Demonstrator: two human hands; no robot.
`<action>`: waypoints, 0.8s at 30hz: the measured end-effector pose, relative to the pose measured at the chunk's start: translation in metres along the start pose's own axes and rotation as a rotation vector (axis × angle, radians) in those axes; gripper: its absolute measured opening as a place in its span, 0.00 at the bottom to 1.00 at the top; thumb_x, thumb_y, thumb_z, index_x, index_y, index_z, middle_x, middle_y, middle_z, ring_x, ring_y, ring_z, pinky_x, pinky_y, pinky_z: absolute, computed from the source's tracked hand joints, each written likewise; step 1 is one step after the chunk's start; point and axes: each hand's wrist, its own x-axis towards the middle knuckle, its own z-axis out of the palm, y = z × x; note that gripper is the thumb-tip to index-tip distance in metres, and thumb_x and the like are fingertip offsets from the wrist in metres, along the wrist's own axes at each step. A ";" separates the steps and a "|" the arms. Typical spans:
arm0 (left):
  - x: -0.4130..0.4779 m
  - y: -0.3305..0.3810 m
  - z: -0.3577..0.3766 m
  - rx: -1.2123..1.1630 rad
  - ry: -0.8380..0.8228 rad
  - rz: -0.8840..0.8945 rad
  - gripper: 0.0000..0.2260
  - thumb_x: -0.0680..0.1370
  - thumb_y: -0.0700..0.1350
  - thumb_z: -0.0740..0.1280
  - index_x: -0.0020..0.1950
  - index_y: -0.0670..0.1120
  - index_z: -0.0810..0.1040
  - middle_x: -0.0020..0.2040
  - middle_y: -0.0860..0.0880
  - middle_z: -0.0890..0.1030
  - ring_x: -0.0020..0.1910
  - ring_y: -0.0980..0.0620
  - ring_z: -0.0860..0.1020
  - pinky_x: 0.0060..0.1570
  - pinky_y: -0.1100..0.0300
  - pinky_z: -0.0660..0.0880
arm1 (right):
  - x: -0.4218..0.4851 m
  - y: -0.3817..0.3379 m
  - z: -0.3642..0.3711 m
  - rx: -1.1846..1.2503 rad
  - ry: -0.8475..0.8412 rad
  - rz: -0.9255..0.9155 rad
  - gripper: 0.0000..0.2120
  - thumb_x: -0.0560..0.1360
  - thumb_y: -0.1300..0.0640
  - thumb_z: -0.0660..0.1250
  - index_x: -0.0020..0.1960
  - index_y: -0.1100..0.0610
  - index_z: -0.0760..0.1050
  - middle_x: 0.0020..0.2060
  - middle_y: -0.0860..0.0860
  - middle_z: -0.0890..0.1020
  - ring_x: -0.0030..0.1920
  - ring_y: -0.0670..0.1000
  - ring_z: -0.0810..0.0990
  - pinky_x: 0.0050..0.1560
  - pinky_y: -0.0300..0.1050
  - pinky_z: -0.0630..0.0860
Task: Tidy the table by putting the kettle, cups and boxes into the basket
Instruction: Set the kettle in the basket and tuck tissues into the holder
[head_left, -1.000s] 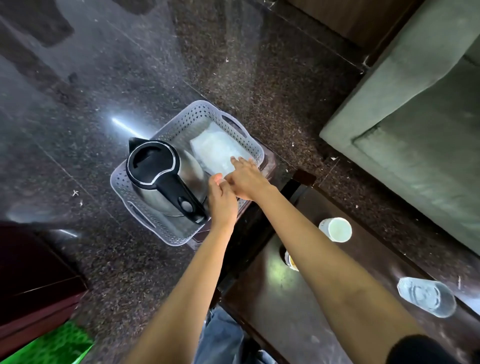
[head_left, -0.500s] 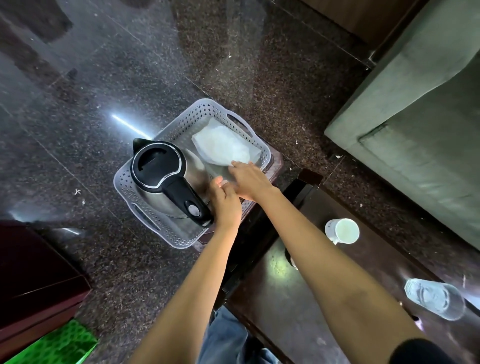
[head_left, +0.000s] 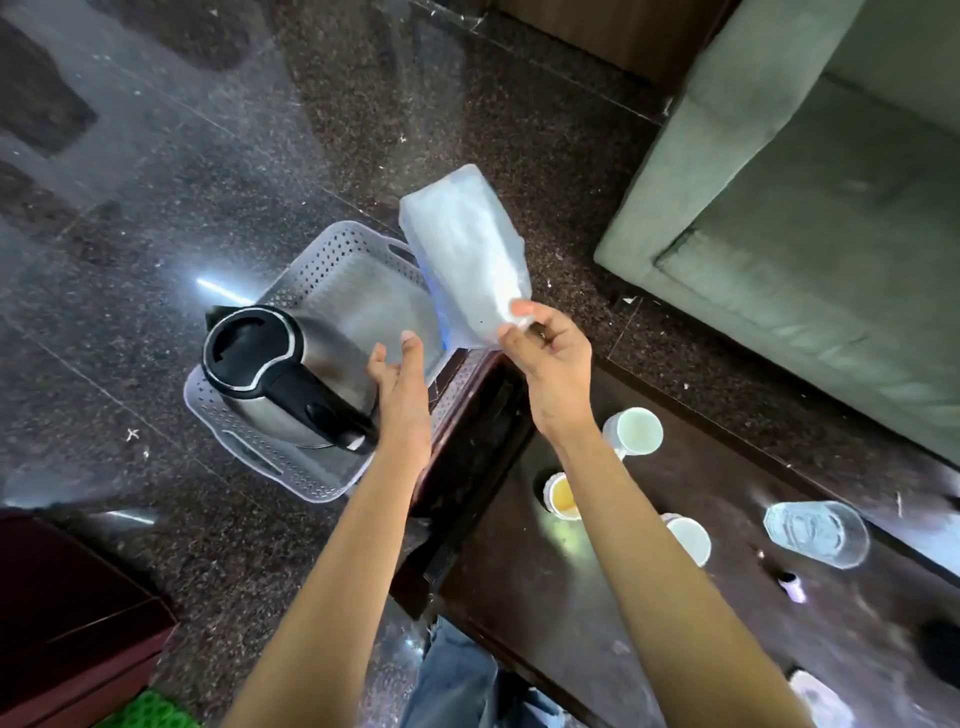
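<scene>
A pale perforated basket (head_left: 332, 260) sits on a small dark stand at the table's far left corner. Its left half is filled by a steel kettle (head_left: 291, 374) with a black lid and handle. My right hand (head_left: 550, 358) is shut on the lower corner of a translucent white box (head_left: 467, 254), holding it tilted in the air above the basket's right side. Beside the kettle's handle, over the basket, my left hand (head_left: 402, 395) is open and holds nothing. Three cups (head_left: 634, 431) (head_left: 563, 496) (head_left: 688, 538) stand on the dark table (head_left: 597, 597).
A clear glass tumbler (head_left: 815, 532) lies on the table to the right, with a small dark item and another clear object near the lower right edge. A green sofa (head_left: 810, 218) stands at the right. Polished dark stone floor surrounds the basket; a dark wooden cabinet (head_left: 67, 623) is at the lower left.
The white box lay in the basket with both hands at it; my right hand has now lifted it up and to the right, clear of the basket. My left hand has come off and opened.
</scene>
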 end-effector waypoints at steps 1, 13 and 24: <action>-0.005 0.001 0.004 -0.045 -0.013 -0.009 0.37 0.72 0.68 0.61 0.75 0.55 0.53 0.75 0.39 0.62 0.73 0.37 0.60 0.71 0.45 0.62 | -0.007 -0.005 -0.008 0.082 0.038 0.023 0.10 0.72 0.71 0.69 0.48 0.57 0.78 0.41 0.50 0.83 0.44 0.48 0.82 0.51 0.44 0.79; -0.086 -0.079 0.041 -0.227 -0.664 -0.200 0.29 0.74 0.58 0.66 0.71 0.45 0.69 0.68 0.44 0.75 0.68 0.46 0.72 0.67 0.48 0.71 | -0.118 -0.016 -0.151 0.537 0.370 0.289 0.05 0.79 0.66 0.63 0.51 0.59 0.75 0.45 0.52 0.84 0.44 0.46 0.83 0.52 0.41 0.80; -0.220 -0.113 0.052 0.260 -0.396 0.137 0.02 0.72 0.41 0.74 0.40 0.45 0.82 0.35 0.47 0.81 0.36 0.52 0.79 0.39 0.55 0.79 | -0.232 0.003 -0.234 -0.644 0.427 0.473 0.14 0.73 0.44 0.68 0.53 0.50 0.76 0.51 0.50 0.83 0.49 0.49 0.80 0.57 0.49 0.76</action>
